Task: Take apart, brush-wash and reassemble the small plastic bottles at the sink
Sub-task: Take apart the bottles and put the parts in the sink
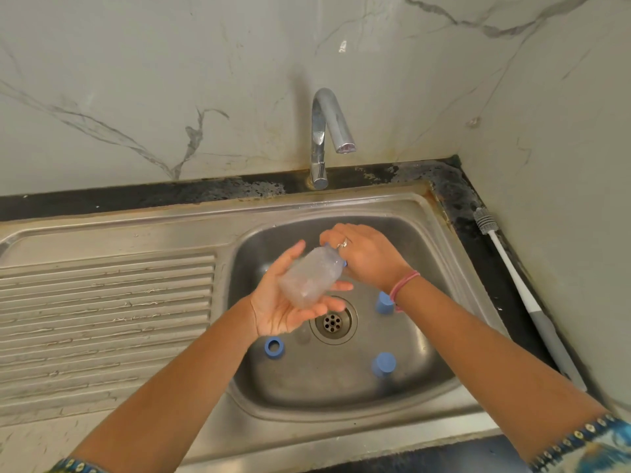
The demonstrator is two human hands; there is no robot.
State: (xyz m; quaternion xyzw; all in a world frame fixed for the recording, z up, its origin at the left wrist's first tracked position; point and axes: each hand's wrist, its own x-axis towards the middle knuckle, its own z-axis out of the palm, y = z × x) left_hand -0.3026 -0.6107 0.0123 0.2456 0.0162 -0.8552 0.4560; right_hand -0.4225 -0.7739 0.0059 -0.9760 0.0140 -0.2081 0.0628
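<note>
A small clear plastic bottle (309, 276) lies tilted across the palm of my left hand (286, 302), above the sink basin (423, 356). The left fingers are nearly straight under it. My right hand (365, 256) curls over the bottle's neck, gripping a blue cap that shows only as slivers at its fingers. On the basin floor lie two blue caps (385, 302) (384, 365) and a blue ring (274, 347). The bottle brush (512, 278), with a white handle and grey grip, lies on the dark counter at the right.
A chrome tap (326, 131) stands behind the basin with no water running. The drain (333, 322) is at the basin's middle. A ribbed steel drainboard (102, 302) spreads to the left. Marble walls close off the back and right.
</note>
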